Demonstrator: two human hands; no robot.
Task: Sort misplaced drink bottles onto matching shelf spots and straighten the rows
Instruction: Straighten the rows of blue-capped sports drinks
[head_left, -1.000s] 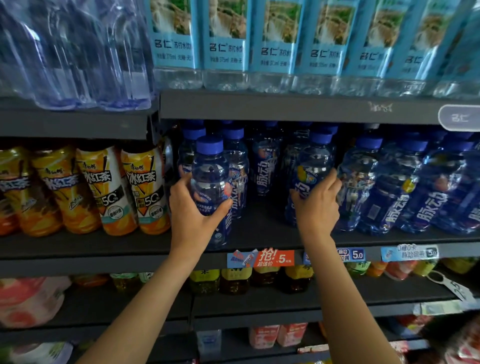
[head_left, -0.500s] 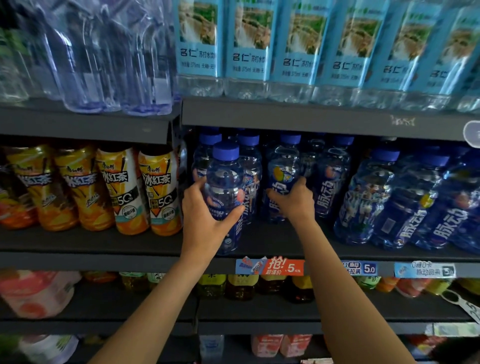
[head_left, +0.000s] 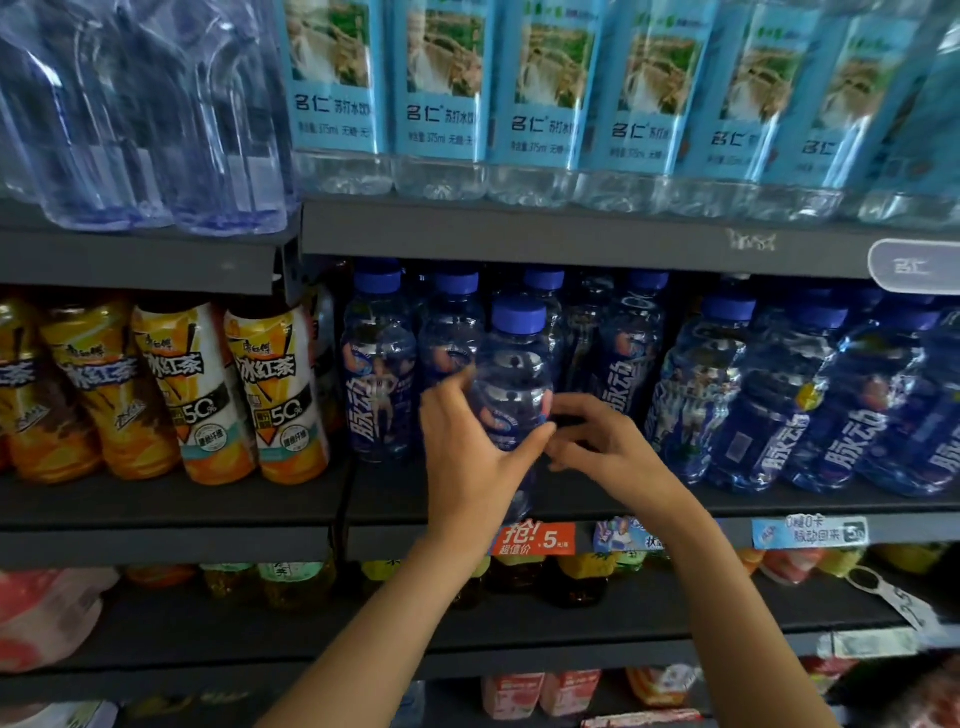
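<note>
store shelves fill the whole view, dark grey and packed with drinks. on the middle shelf (head_left: 571, 501) stands a blue bottle (head_left: 514, 374) with a blue cap, at the front edge, out in front of the other blue bottles (head_left: 753, 400) behind it and at its 3 o'clock. it stands upright.

the left hand (head_left: 470, 457) is wrapped round the lower part of the blue bottle, fingers on the far side at 9 o'clock and thumb across the front. the right hand (head_left: 605, 441) is at the bottle's 4 o'clock, just beside the left thumb, with its fingers bent toward the bottle's side. i cannot tell if it grips the bottle or only touches it.

at 9 o'clock from the blue bottle is a row of orange tea bottles (head_left: 265, 389) on the next shelf section. up at 12 o'clock, on the top shelf, is a row of clear bottles with light blue labels (head_left: 550, 104). at 6 o'clock, on the shelf edge, is an orange price tag (head_left: 535, 540). below that are more drinks, dim and hard to make out.
</note>
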